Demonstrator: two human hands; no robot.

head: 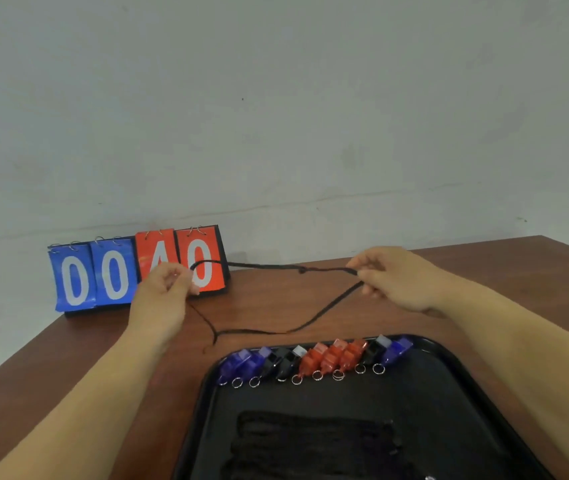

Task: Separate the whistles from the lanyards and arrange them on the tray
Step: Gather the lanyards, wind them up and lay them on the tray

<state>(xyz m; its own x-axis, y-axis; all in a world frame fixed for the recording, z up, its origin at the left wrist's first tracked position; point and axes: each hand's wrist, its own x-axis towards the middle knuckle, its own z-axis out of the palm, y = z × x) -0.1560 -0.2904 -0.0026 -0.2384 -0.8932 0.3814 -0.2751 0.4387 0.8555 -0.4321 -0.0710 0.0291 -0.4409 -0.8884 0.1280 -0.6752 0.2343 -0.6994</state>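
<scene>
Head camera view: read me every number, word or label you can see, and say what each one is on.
"0": left blue card of the flip scoreboard.
"0": second blue card.
"4": first red card, lower part hidden by the left hand.
"0": second red card, crossed by the lanyard.
Whistles and tray: no lettering readable.

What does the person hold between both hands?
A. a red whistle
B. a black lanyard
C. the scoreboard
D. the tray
B: the left hand and the right hand each pinch the black lanyard, which stretches between them above the table, while the whistles lie in a row on the tray.
</scene>
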